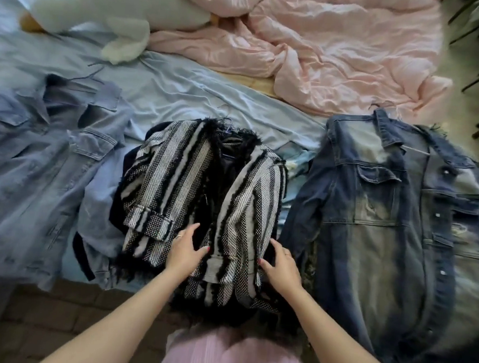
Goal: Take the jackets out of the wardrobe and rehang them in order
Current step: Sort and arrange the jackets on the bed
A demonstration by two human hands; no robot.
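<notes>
Three jackets lie side by side along the near edge of the bed (182,91), which is covered by a pale blue sheet. A light blue denim jacket (33,159) is spread toward the left edge, and a dark, faded denim jacket (387,221) lies toward the right edge, its hem hanging over the near edge. Between them sits a black-and-white striped tweed jacket (192,189) with fringed trim, bunched on top of other dark clothing, a thin hanger hook (226,117) showing at its collar. A crumpled pink quilt (329,51) fills the far right part of the bed, and a white plush toy (117,8) rests at the far left corner. Both hands press on the striped jacket's lower part: the left hand (187,249) lies flat with fingers loosely spread, and the right hand (280,264) is likewise opened, fingertips touching the fabric, gripping nothing.
</notes>
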